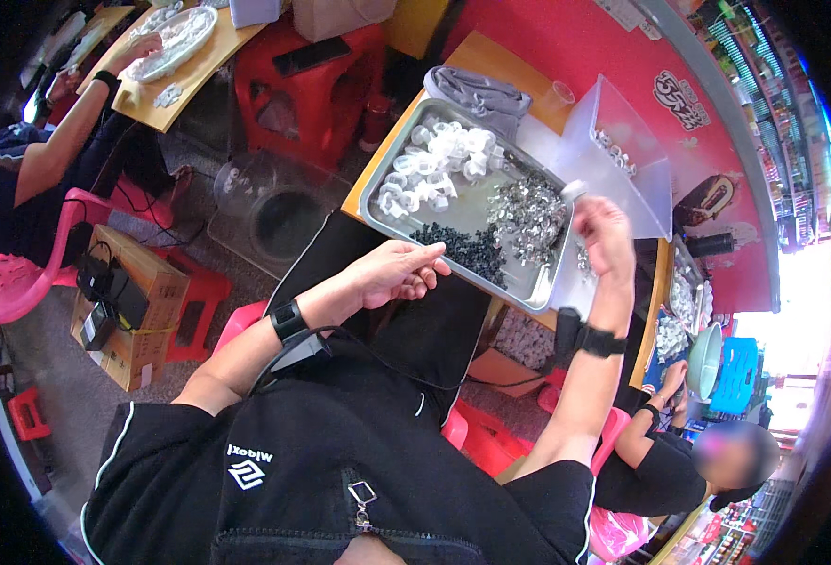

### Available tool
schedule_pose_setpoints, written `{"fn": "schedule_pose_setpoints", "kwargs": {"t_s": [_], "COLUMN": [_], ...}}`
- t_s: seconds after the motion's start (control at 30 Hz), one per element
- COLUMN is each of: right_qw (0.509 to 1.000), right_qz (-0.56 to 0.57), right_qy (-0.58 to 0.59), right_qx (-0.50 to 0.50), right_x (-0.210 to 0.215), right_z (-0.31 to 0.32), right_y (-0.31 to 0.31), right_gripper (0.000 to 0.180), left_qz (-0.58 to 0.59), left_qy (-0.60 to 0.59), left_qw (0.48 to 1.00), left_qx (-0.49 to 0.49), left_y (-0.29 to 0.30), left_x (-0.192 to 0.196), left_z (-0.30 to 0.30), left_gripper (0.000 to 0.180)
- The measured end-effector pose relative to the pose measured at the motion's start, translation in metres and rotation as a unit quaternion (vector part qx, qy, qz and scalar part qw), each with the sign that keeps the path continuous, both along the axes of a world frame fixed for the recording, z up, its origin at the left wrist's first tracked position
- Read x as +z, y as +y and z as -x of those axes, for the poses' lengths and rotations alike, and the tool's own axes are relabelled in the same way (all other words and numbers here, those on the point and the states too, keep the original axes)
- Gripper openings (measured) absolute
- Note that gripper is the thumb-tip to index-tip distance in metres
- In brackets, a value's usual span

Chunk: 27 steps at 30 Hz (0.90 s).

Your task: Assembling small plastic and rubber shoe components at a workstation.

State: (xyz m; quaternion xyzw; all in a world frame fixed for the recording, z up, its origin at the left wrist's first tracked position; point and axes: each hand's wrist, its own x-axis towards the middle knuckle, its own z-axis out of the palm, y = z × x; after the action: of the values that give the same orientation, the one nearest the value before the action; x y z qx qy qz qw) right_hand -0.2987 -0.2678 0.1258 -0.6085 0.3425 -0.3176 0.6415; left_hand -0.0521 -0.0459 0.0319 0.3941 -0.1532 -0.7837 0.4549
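Observation:
My left hand hovers just off the near-left edge of a metal tray. Its fingers are loosely curled, the thumb stretched apart from them, and I see nothing between them. Over the tray's right edge, my right hand is closed, its fingertips at a small white plastic piece; motion blur softens the outline. The tray bears a heap of white translucent plastic caps, a pile of small silvery metal parts and a pile of tiny black parts.
A clear plastic bin with several small parts stands right of the tray. A grey folded cloth lies behind it. A red stool and cardboard box stand left. Other people work at far left and lower right, beside a green basin.

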Motion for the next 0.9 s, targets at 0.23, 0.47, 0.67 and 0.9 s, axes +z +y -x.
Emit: {"fn": "schedule_pose_setpoints", "kwargs": {"t_s": [0.23,0.47,0.67,0.9], "right_qw": [0.985,0.879,0.854,0.928], "right_qz": [0.043,0.355,0.406,0.251], "right_qy": [-0.092,0.317,0.322,0.273], "right_qx": [-0.139,0.016,0.046,-0.029], "right_x": [-0.015,-0.052,-0.076,-0.048], "right_z": [-0.009,-0.120,-0.127,-0.110], "right_y": [-0.037,0.061,0.058,0.094], "right_gripper": [0.018,0.029,0.019,0.013], "left_qz": [0.006,0.003,0.020,0.077], "left_qy": [0.011,0.015,0.042,0.053], "left_qw": [1.000,1.000,0.998,0.985], "left_qx": [0.002,0.010,0.051,0.148], "left_y": [0.007,0.008,0.010,0.007], "left_x": [-0.006,-0.008,-0.010,-0.006], "left_z": [-0.004,-0.007,-0.010,-0.009], "left_gripper": [0.034,0.023,0.014,0.016]}}
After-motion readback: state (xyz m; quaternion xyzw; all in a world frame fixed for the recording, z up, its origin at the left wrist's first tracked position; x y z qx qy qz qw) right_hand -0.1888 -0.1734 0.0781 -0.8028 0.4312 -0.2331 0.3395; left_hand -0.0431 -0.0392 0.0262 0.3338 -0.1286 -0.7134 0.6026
